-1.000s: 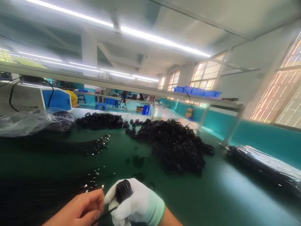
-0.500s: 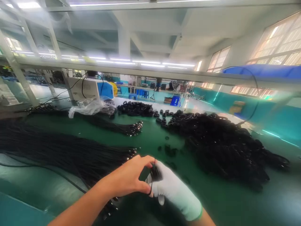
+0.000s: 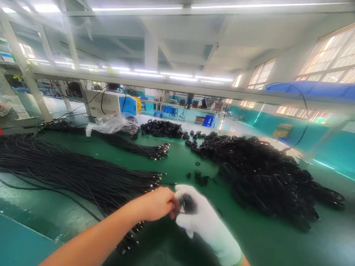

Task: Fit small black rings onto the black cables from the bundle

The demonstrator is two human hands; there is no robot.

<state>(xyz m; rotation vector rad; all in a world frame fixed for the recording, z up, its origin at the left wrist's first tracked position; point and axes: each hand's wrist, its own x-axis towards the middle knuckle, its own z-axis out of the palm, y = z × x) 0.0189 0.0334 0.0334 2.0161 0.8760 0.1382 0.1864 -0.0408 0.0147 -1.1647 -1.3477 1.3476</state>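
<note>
My right hand (image 3: 203, 221), in a white glove, is closed round a small black coiled cable (image 3: 189, 204), which shows blurred between thumb and fingers. My bare left hand (image 3: 159, 204) is at its left, fingers pinched together by the glove's fingertips. A thin dark strand shows between the left fingers and the coil; the rest of that grip is hidden. Just left of my hands lies a thick bundle of straight black cables (image 3: 83, 175) with shiny metal ends, partly under my left forearm.
A large heap of black coiled cables (image 3: 257, 173) covers the right of the green table (image 3: 180, 157). Loose black pieces (image 3: 201, 178) lie ahead of my hands. Farther back are a smaller cable bundle (image 3: 138, 146), a clear plastic bag (image 3: 108, 125) and a white-and-blue machine (image 3: 111, 103).
My left hand has gone from a wide curl around the coil's side to a closed pinch, slightly left. The right hand still holds the coil. The view has shifted slightly.
</note>
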